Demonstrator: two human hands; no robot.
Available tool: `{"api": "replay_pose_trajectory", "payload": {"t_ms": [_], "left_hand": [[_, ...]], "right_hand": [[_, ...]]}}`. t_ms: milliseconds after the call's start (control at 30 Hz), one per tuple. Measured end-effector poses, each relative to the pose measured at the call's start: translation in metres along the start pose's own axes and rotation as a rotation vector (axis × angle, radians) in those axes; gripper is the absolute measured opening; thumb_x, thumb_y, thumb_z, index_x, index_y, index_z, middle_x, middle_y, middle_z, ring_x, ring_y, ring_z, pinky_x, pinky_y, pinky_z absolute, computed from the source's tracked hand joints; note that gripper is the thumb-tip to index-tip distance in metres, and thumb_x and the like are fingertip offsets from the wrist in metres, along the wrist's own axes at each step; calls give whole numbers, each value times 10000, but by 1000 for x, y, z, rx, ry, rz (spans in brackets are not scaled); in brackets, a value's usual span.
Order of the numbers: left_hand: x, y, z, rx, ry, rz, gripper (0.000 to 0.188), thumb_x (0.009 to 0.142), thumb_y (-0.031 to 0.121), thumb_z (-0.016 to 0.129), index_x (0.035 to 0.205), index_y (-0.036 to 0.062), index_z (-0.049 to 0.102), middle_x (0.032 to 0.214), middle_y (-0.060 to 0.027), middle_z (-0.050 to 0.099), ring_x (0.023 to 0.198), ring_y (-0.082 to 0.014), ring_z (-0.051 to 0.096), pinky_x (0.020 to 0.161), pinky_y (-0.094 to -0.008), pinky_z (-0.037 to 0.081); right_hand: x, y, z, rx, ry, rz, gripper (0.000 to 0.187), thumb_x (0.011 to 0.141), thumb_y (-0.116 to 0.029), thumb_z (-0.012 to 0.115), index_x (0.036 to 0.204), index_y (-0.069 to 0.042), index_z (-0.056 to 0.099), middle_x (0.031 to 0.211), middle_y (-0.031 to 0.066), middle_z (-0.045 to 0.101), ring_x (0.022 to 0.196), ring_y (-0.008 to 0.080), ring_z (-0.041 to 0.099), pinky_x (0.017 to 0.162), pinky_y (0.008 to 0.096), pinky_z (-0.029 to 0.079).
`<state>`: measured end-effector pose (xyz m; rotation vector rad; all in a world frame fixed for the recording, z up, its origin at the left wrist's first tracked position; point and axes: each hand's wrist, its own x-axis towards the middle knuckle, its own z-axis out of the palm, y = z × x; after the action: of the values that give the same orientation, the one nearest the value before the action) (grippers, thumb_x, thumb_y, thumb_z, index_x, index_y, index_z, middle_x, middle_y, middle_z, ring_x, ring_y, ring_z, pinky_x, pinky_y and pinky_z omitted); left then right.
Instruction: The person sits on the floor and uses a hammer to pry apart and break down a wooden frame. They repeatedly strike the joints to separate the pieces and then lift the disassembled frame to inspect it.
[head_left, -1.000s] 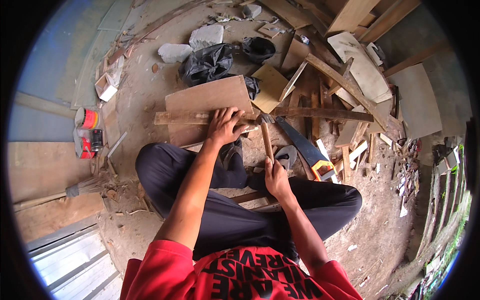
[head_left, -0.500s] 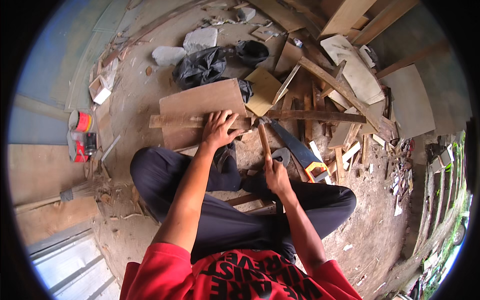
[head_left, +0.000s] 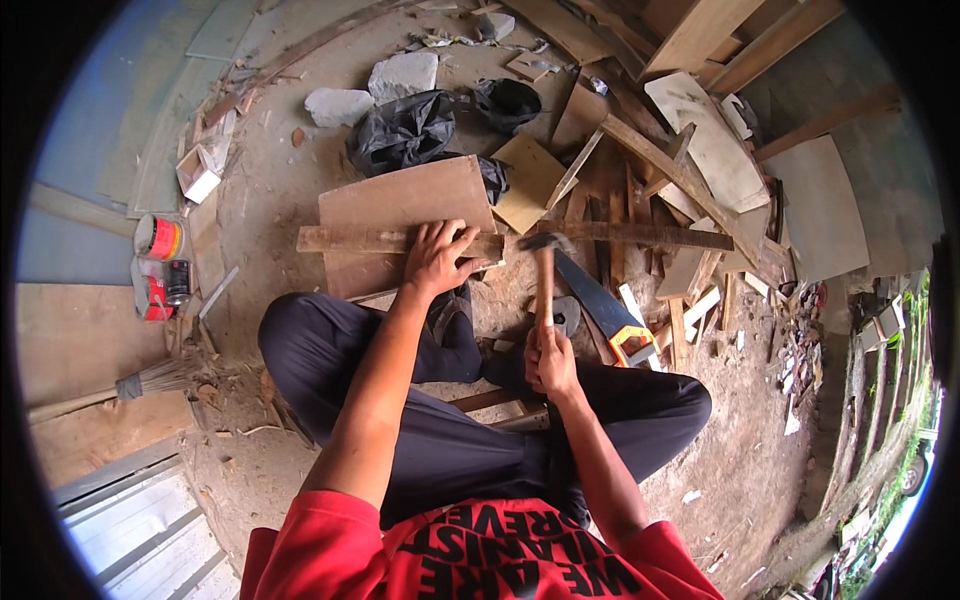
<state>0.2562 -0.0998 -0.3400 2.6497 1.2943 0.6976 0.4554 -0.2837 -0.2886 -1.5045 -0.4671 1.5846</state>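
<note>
My left hand presses across a narrow wooden strip, its fingers over the far side and its thumb by the near edge close to the right end. Under the strip lies a brown flat board. My right hand is closed around the handle of a claw hammer. The hammer's head is slightly blurred, right of the strip's end and apart from it. A handsaw with an orange-and-black handle lies just right of the hammer. Whether a nail is at the strip's end, I cannot make out.
Scrap wood is heaped at the right. Black plastic bags and pale blocks lie beyond the board. Red cans stand at the left, above a broom. My crossed legs are close below my hands.
The hammer's head has moved right, away from the strip's end, and my right hand has drawn slightly back toward me. My left hand stays on the strip.
</note>
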Motion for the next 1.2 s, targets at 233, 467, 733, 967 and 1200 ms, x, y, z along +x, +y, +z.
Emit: {"api": "replay_pose_trajectory", "payload": {"t_ms": [233, 467, 733, 967, 1200], "left_hand": [[2, 1, -5, 11, 3, 23, 554, 836, 483, 698, 1244, 113, 647, 1189, -77, 564, 1149, -276, 525, 1014, -450, 393], [-1, 5, -2, 36, 15, 32, 555, 837, 453, 702, 1283, 138, 602, 1204, -79, 554, 1136, -289, 525, 992, -458, 391], [1, 2, 2, 34, 19, 41, 563, 843, 453, 699, 1299, 151, 565, 1202, -89, 548, 1130, -300, 522, 989, -463, 393], [0, 2, -1, 54, 10, 27, 554, 859, 473, 678, 1300, 158, 567, 1215, -69, 541, 1147, -284, 514, 982, -460, 395], [2, 3, 6, 55, -7, 1, 569, 864, 548, 638, 1267, 147, 608, 1263, -80, 560, 1192, -297, 504, 1033, -461, 358]], "right_hand": [[-4, -12, 5, -65, -117, 86, 442, 1067, -482, 337, 840, -112, 419, 573, -31, 360, 386, 72, 347, 330, 257, 284], [-11, -15, 13, -801, 143, -352, 528, 1058, -420, 404, 906, 56, 573, 735, 261, 654, 721, 465, 661, 654, 529, 492], [-18, -15, 2, -899, 179, -442, 362, 1036, -302, 490, 908, 36, 509, 641, 338, 571, 645, 535, 589, 502, 559, 440], [-10, -7, -14, -912, 165, -497, 348, 1040, -280, 485, 898, 36, 514, 620, 326, 550, 622, 531, 575, 482, 551, 399], [19, 3, -33, -896, 122, -565, 472, 1059, -429, 418, 887, 1, 509, 586, 205, 527, 500, 367, 563, 461, 418, 392]]}}
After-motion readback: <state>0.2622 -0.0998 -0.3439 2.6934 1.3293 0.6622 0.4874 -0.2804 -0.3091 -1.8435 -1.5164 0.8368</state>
